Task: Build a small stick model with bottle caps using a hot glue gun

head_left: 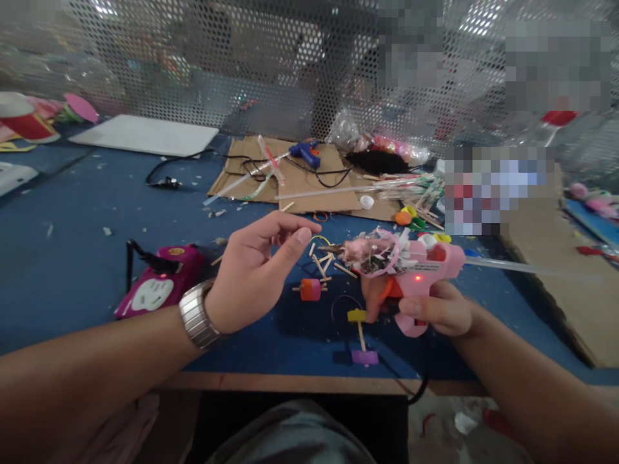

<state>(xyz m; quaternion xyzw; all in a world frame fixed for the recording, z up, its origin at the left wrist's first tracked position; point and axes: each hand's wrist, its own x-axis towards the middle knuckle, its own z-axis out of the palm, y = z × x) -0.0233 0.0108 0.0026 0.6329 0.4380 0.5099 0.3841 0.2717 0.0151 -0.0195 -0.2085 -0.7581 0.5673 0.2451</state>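
Note:
My right hand point(442, 309) grips a pink hot glue gun point(425, 267) by its handle; a red light glows on its side. White scraps and glue strings cling round its front, and a clear glue stick point(512, 265) sticks out of its back. Beside the nozzle, my left hand point(258, 267) has thumb and index fingertip together; whether anything is between them is too small to tell. Under the gun, a wooden stick with a yellow and a purple end piece point(364, 357) appears close to my right fingertips. An orange-and-pink cylinder on sticks point(310, 290) lies between my hands.
Short wooden sticks point(323, 265) lie scattered behind the cylinder. A magenta power box point(162, 280) stands left. Cardboard point(314, 193) at the back bears a blue glue gun point(305, 153) and cables. Coloured caps point(411, 218) sit back right. A perforated metal screen point(271, 64) rises behind.

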